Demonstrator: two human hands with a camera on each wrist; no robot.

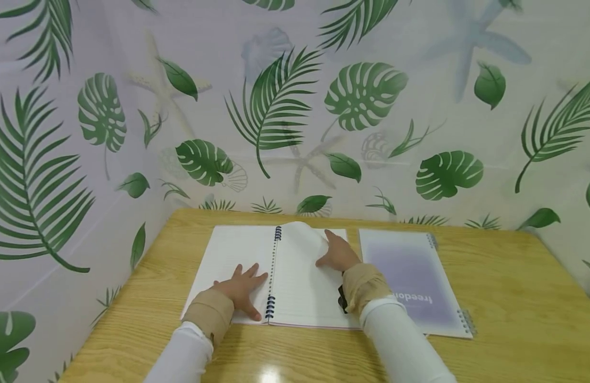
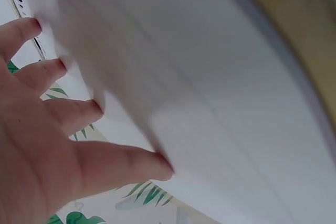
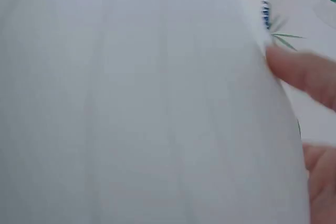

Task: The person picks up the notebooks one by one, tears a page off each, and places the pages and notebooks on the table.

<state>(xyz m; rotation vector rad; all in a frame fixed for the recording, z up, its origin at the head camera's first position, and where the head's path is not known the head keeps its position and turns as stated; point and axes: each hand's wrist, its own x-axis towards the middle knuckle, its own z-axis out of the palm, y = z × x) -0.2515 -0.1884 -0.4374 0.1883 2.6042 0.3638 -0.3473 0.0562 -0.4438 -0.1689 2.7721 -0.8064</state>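
Note:
A spiral notebook [image 1: 295, 314] lies spread on the table, its dark blue coil [image 1: 271, 307] running down the middle. My left hand [image 1: 242, 287] rests with spread fingers on the left-hand page [image 1: 227, 244], near the coil. Those fingers [image 2: 126, 166] press on white paper in the left wrist view. At the notebook's right side, my right hand [image 1: 340, 252] holds the edge of a page [image 1: 297, 239] whose upper part curves up off the sheets below. Close up, the page [image 3: 147, 98] fills most of the right wrist view, and part of the right hand is hidden behind it.
A second spiral notebook [image 1: 400, 271], closed, with a purple-and-white cover reading "freedom" upside down, lies to the right, partly under my right forearm. The wooden table [image 1: 505, 282] meets a leaf-patterned cloth [image 1: 295, 159] at the back and left.

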